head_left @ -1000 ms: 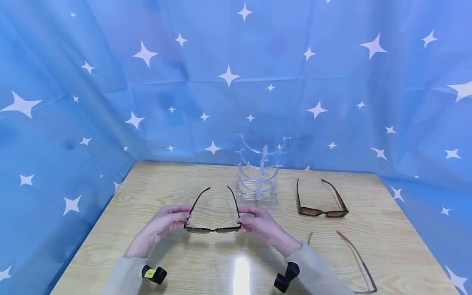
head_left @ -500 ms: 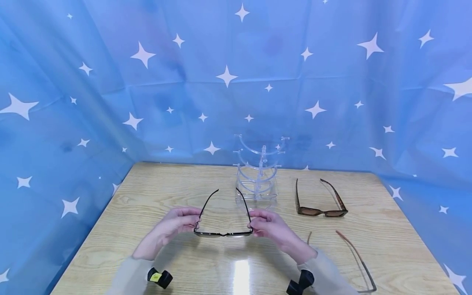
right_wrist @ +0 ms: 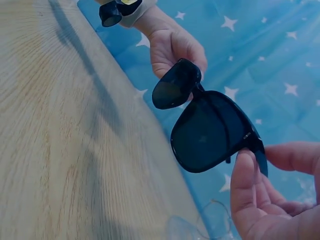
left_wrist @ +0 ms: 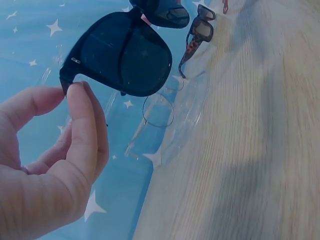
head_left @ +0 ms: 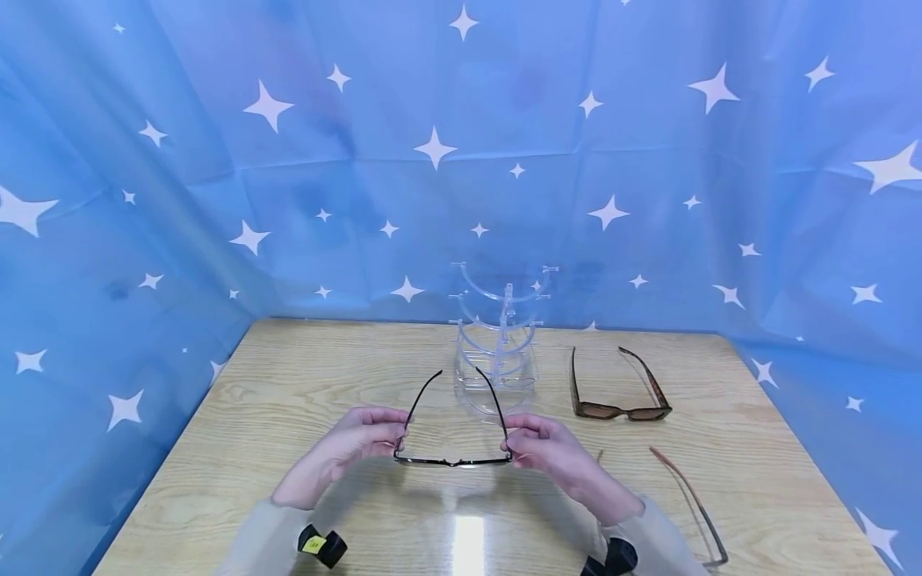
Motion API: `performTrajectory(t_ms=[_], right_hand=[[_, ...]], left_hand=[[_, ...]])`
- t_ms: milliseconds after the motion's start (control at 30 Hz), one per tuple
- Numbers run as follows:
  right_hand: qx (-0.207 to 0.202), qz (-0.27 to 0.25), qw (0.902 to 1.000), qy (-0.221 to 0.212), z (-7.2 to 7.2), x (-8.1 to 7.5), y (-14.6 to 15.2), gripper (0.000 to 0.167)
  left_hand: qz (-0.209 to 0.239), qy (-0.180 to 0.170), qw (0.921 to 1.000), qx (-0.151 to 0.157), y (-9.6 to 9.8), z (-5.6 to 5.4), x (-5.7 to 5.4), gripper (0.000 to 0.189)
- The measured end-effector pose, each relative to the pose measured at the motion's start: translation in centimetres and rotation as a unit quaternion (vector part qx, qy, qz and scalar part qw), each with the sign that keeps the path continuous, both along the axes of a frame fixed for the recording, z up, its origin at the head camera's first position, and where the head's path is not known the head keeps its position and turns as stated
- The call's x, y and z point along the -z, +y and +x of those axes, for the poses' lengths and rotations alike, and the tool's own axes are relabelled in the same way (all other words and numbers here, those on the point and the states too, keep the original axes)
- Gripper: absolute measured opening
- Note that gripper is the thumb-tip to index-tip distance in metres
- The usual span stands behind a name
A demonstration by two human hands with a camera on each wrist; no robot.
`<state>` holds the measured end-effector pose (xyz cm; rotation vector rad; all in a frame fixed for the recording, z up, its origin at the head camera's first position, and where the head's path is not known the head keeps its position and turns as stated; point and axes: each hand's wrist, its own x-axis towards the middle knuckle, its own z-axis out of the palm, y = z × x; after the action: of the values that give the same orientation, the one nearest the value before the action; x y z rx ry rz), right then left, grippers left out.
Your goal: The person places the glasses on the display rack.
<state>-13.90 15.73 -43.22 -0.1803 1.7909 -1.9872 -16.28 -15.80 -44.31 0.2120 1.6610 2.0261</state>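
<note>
Above near centre of table (head_left: 288, 384): black sunglasses (left_wrist: 127, 55), held clear of wood, lenses facing near, temples spread toward far side. Left hand (head_left: 346, 450) pinches left temple by hinge, right hand (head_left: 558, 464) right temple; two-ended hold likely keeps frame level, lenses untouched. Far: clear tiered rack (head_left: 507, 304). Right: tortoiseshell sunglasses (head_left: 601, 410), temples unfolded; nearer, brown-armed pair (head_left: 693, 494), partly hidden by right sleeve (head_left: 651, 540)

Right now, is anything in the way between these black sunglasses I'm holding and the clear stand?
Nothing visible stands between the black sunglasses and the clear stand; the spotted brown sunglasses lie off to the right. A thin-rimmed round lens shows at the stand, but I can't tell whether it blocks a spot.
</note>
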Motion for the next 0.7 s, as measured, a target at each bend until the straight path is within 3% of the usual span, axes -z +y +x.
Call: performTrajectory(t_ms=[567, 700], right_hand=[[0.021, 0.01, 0.9997, 0.012, 0.6, -0.8, 1.9, 0.046], [0.03, 0.01, 0.9994, 0.012, 0.6, -1.1, 2.4, 0.039]], left_hand=[[0.003, -0.015, 0.9999, 0.007, 2.0, -0.3, -1.0, 0.041], [0.006, -0.011, 0.9999, 0.006, 2.6, -0.5, -1.3, 0.042]])
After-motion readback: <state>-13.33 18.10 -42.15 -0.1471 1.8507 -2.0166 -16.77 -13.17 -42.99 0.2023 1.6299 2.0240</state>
